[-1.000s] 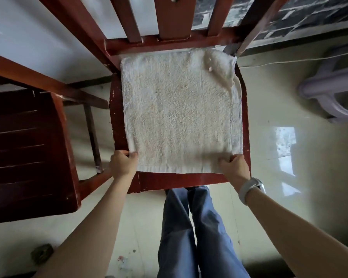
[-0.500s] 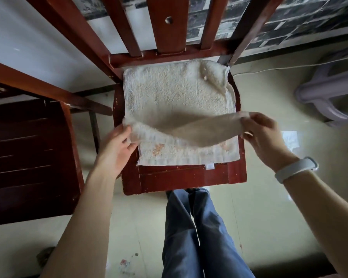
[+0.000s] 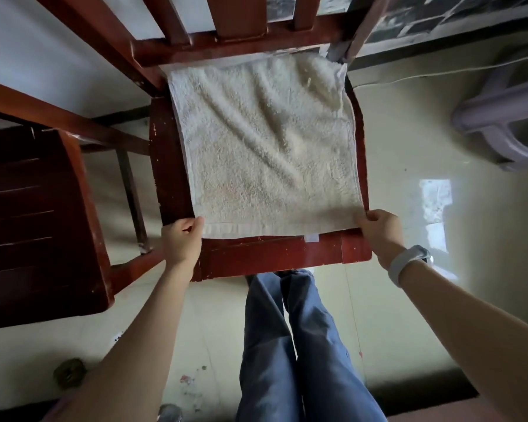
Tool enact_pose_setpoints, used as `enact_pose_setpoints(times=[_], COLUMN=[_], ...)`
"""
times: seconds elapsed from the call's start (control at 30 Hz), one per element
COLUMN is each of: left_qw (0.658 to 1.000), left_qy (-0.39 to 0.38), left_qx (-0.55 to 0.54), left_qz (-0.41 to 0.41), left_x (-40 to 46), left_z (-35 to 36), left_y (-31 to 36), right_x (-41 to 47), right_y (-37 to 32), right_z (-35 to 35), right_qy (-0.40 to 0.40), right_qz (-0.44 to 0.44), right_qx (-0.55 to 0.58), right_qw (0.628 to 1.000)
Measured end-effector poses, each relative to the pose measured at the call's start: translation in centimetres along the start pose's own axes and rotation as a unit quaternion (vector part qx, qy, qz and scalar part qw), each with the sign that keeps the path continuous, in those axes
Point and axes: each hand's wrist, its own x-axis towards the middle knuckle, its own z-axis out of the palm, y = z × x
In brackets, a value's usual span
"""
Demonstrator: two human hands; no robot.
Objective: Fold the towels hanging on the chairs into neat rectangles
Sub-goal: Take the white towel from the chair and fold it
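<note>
A cream terry towel (image 3: pixel 265 147) lies spread over the seat of a red-brown wooden chair (image 3: pixel 275 254), wrinkled in diagonal ridges, its far right corner bunched against the backrest. My left hand (image 3: pixel 182 239) pinches the towel's near left corner at the seat's front. My right hand (image 3: pixel 378 229), with a white watch on the wrist, pinches the near right corner. A small white label (image 3: pixel 311 237) pokes out under the near edge.
A second dark wooden chair (image 3: pixel 37 214) stands close on the left. A pale plastic stool (image 3: pixel 500 111) sits on the glossy floor at the right, with a thin cord (image 3: pixel 439 73) running along the floor. My legs in blue trousers (image 3: pixel 293 345) stand before the seat.
Half a second ago the towel's top layer was lifted toward the backrest, showing a layer beneath. Now both hands are back at the seat's front, holding the near corners with the towel spread flat.
</note>
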Motion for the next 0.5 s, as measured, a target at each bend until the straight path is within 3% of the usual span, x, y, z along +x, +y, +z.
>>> enact_pose_setpoints(times=[0.1,0.2,0.33,0.5], left_qw=[0.999,0.998,0.999,0.994], left_qy=[-0.005,0.022,-0.001,-0.05], left_qx=[0.034,0.051,0.034,-0.071], left_qz=[0.021,0.028,0.005,-0.068], left_x=[-0.5,-0.9,-1.1,-0.8], left_z=[0.4,0.6,0.7,0.3], left_y=[-0.1,0.3,0.5,0.5], right_x=[-0.3,-0.8,-1.4,-2.3], right_y=[-0.2,-0.3,-0.8,-1.4], right_z=[0.8,1.5,2.0,1.1], right_qy=[0.051,0.042,0.014,-0.042], right_qz=[-0.038,-0.051,-0.016,0.019], right_qx=[-0.049,-0.051,0.055,0.142], right_qw=[0.997,0.997,0.998,0.989])
